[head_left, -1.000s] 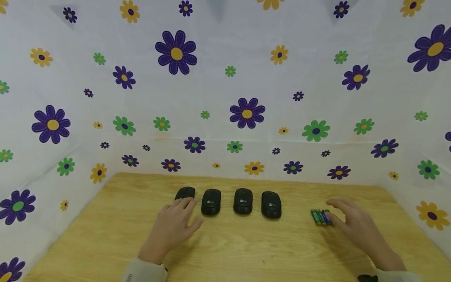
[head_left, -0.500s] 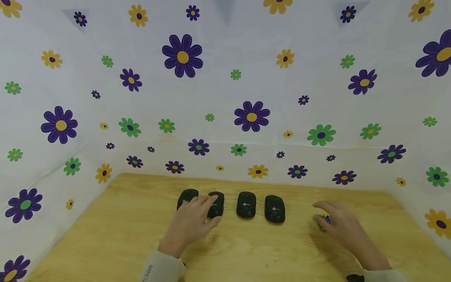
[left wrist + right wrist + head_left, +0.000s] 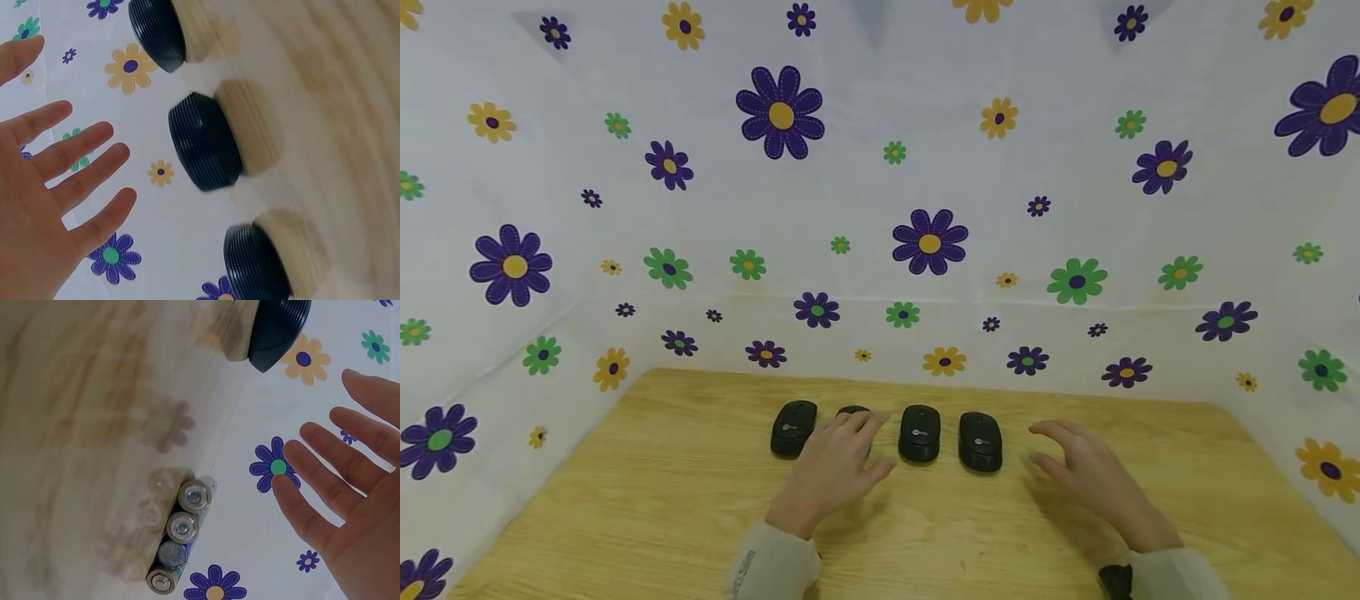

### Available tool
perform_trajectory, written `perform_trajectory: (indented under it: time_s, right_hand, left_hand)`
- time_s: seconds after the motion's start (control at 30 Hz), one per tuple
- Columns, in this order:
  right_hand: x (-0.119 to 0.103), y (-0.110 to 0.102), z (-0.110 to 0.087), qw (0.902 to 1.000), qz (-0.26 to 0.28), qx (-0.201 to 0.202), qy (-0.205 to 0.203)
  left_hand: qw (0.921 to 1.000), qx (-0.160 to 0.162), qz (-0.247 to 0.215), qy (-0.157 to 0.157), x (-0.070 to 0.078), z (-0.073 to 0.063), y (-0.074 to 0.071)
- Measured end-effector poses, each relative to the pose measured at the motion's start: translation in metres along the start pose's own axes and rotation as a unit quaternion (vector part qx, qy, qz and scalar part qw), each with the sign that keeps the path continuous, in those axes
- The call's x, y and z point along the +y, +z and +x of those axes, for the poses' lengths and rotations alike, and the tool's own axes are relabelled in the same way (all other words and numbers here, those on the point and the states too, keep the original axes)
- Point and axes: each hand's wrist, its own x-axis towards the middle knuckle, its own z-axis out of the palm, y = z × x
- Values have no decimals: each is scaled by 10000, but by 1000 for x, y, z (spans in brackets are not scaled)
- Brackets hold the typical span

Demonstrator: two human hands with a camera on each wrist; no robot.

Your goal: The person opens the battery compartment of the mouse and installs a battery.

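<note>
My left hand (image 3: 837, 472) hovers in front of the second black computer mouse (image 3: 853, 410) from the left and hides most of it. In the left wrist view its fingers (image 3: 94, 222) are spread, apart from the mice. The leftmost mouse (image 3: 793, 428) stands just beyond that hand. Further right are two more mice, a middle one (image 3: 919, 433) and the rightmost one (image 3: 981, 442). My right hand (image 3: 1093, 479) floats to the right of them, fingers loosely extended, holding nothing. Several batteries (image 3: 182, 527) lie side by side below it in the right wrist view; the hand hides them in the head view.
The wooden tabletop (image 3: 940, 533) carries the row of mice near its back edge. A white cloth (image 3: 850, 192) printed with flowers rises behind the table and along both sides.
My left hand has moved right, from the leftmost mouse to the second. My right hand has moved left and now covers the batteries in the head view. The mice have not moved.
</note>
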Motion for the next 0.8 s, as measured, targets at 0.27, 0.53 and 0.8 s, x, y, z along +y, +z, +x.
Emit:
perform_trajectory:
  time_s: [0.27,0.53,0.8]
  right_hand:
    - [-6,2,4,9954,313,-740,519]
    - [-8,4,3,9850,732,-1282,892]
    - [-8,8,17,9550,1420,-2259,1298]
  left_hand:
    - [9995,-209,-201,-101,20,11,10]
    - [9986,-449,-266,-37,37,22,20]
    - [9988,-327,-359,38,39,34,26]
